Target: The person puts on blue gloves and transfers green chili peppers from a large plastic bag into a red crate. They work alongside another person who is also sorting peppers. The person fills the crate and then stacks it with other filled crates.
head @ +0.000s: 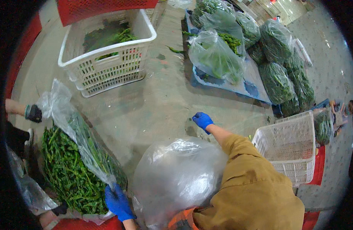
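Observation:
My left hand [119, 201], in a blue glove, grips the edge of a clear plastic bag [84, 141] at the lower left. Leafy green vegetables [70, 169] fill that bag or lie in its opening. My right hand [202, 122], also blue-gloved, is held out over the concrete floor with its fingers curled; nothing shows in it. Between my arms, close to my body, is a large puffed-up clear plastic bag [179, 169]. A co-worker's dark-gloved hand [34, 113] holds the top of the vegetable bag, and another dark glove [60, 208] is near its bottom.
A white plastic crate [113, 69] with greens stands at the upper left. Filled bags of greens [277, 82] are piled on and beside a blue pallet [231, 87] at the upper right. Another white crate [291, 164] stands at right, near something red [320, 166].

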`<action>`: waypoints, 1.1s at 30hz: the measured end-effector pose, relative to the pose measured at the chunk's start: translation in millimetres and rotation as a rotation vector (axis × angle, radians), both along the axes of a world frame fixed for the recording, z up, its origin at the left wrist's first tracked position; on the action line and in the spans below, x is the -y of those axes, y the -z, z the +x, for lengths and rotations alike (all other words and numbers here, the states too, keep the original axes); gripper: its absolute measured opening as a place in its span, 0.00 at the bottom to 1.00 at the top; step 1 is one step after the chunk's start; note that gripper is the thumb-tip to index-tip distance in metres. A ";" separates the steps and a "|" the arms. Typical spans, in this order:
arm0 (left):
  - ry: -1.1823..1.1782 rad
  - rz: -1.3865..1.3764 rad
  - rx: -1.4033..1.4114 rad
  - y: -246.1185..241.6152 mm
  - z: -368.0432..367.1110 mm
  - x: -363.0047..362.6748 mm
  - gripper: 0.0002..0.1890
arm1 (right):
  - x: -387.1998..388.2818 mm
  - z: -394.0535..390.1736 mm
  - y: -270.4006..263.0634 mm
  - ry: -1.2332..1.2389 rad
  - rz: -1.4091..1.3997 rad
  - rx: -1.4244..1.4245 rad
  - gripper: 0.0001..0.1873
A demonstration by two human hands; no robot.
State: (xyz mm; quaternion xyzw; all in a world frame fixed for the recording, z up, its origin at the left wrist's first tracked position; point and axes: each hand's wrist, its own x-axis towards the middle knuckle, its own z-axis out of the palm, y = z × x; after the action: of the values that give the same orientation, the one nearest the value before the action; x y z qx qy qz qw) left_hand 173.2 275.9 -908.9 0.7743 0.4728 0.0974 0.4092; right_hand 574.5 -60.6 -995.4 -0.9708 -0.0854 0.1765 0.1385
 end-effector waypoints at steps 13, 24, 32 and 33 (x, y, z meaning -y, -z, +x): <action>-0.090 -0.153 0.165 -1.9 13.7 14.6 0.20 | -284.0 -82.6 -87.1 -1.438 0.854 -0.028 0.34; -0.320 -0.228 0.317 -1.9 -9.1 -12.7 0.18 | -360.0 -198.6 -57.0 -1.628 0.951 -0.420 0.19; -0.605 -0.784 0.655 3.9 -16.3 -26.7 0.23 | -366.5 -267.4 -46.2 -1.304 0.705 -0.314 0.10; -0.384 -0.471 0.555 3.2 -22.7 -37.0 0.19 | -382.3 -275.3 -45.2 -1.206 0.802 -0.240 0.10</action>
State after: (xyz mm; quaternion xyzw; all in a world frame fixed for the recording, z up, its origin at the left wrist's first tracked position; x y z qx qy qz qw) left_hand 150.5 312.8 -912.1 0.5017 0.4898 0.2662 0.6615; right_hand 299.2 321.7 -950.2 -0.6038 -0.6469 0.2824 0.3704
